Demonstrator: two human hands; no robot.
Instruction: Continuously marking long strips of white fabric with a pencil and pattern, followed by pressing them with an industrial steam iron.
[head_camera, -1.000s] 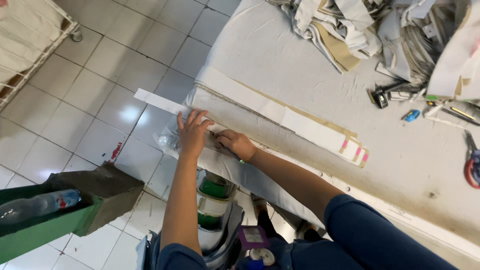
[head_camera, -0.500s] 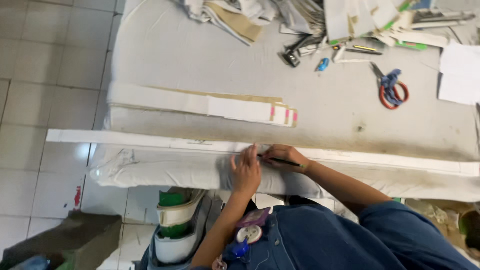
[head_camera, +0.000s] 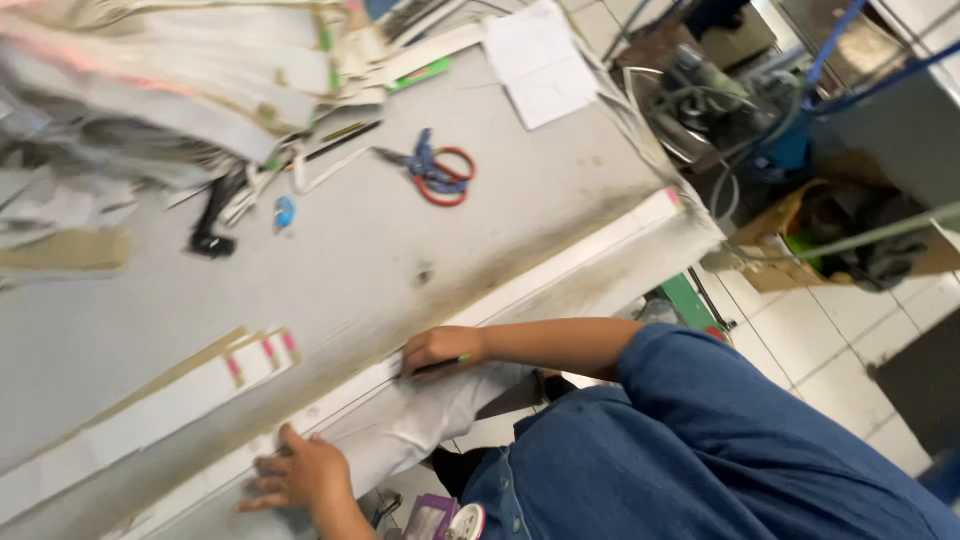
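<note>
A long white strip (head_camera: 560, 265) lies along the near edge of the grey work table (head_camera: 400, 250), over white fabric (head_camera: 430, 420) that hangs off the edge. My right hand (head_camera: 438, 348) grips a thin dark pen with its tip against the strip. My left hand (head_camera: 300, 472) presses flat, fingers spread, on the fabric and strip further left. My blue sleeve fills the lower right.
Scissors with red and blue handles (head_camera: 435, 172) lie mid-table. A pile of folded cloth and paper pieces (head_camera: 150, 90) covers the far left. A second white strip with pink marks (head_camera: 180, 395) lies beside my left hand. Boxes and cables (head_camera: 800, 200) stand right of the table.
The view has swung right and tilted, so the table runs diagonally. My right hand with the pen has moved right along the strip, away from my left hand.
</note>
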